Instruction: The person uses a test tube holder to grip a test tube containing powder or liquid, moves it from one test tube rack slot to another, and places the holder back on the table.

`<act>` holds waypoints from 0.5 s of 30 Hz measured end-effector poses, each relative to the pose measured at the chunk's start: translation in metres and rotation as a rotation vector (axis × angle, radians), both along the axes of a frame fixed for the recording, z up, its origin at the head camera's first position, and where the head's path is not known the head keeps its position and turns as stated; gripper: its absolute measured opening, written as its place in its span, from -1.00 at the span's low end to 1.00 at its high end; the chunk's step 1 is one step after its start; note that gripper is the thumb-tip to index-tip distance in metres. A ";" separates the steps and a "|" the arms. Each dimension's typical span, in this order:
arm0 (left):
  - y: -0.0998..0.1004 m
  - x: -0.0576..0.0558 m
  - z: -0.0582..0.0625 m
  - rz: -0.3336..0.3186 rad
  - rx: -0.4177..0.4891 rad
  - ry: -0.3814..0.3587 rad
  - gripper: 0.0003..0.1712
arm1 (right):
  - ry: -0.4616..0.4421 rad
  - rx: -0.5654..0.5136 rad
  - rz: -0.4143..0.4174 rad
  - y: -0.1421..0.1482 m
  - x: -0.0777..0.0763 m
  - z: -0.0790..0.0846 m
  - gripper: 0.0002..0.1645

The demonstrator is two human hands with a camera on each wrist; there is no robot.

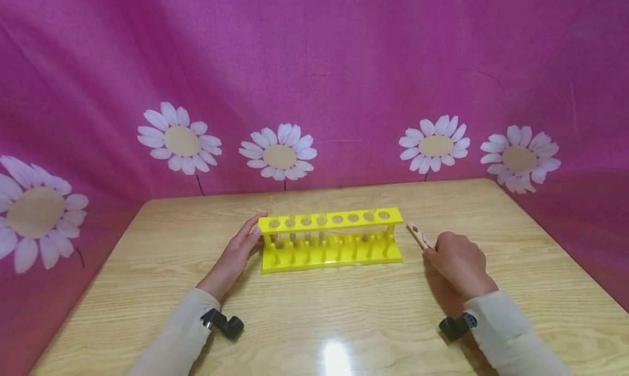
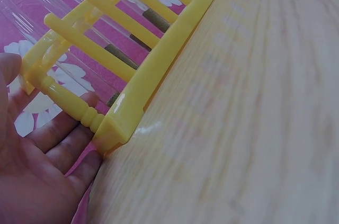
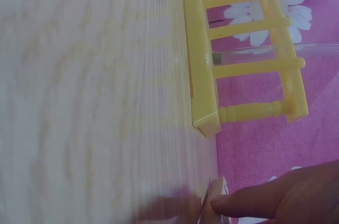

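Note:
A yellow test tube rack (image 1: 285, 267) stands upright on the table. Several clear glass test tubes (image 1: 307, 208) fill holes on its left side, and a single test tube (image 1: 372, 206) stands near the right end. Dark material shows at the tubes' bottoms (image 2: 121, 55). My left hand (image 1: 231, 261) holds the rack's left end, thumb by the upper bar and fingers around the end post. To the right of the rack, my right hand (image 1: 459, 261) pinches a wooden test tube holder (image 1: 417, 237), its tip pointing toward the rack. Most of the right fingers are hidden in the right wrist view.
The wood-grain table (image 1: 314, 310) extends around the rack, with a bright light reflection near its front. A purple curtain (image 1: 314, 65) printed with white daisies hangs behind and beside it. Each sleeve carries a black wrist camera (image 1: 228, 324).

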State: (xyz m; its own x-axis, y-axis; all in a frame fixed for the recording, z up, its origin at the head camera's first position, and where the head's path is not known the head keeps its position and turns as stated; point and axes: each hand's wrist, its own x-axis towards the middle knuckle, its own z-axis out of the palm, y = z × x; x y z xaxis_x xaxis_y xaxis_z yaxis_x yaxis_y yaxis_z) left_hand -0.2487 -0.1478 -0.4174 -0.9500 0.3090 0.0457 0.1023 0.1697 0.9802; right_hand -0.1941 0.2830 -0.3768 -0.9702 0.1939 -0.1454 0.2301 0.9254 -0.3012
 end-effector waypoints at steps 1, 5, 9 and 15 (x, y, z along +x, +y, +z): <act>0.000 0.000 0.000 0.001 -0.002 0.000 -0.34 | -0.001 -0.001 -0.001 0.000 0.000 0.000 -0.66; 0.000 -0.001 0.000 0.003 -0.004 -0.005 -0.34 | 0.002 -0.002 0.001 0.000 0.000 0.000 -0.66; -0.001 -0.001 -0.001 0.006 -0.011 -0.015 -0.33 | 0.001 -0.002 0.001 0.002 0.000 0.000 -0.66; 0.000 -0.001 0.000 0.006 -0.013 -0.012 -0.33 | 0.000 0.001 0.000 0.003 0.001 0.002 -0.64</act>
State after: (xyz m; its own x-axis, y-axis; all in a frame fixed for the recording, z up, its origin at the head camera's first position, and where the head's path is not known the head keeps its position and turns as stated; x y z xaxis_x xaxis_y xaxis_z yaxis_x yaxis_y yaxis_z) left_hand -0.2502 -0.1476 -0.4174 -0.9523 0.3037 0.0299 0.0890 0.1826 0.9791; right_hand -0.1933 0.2860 -0.3752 -0.9702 0.1939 -0.1456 0.2301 0.9257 -0.3004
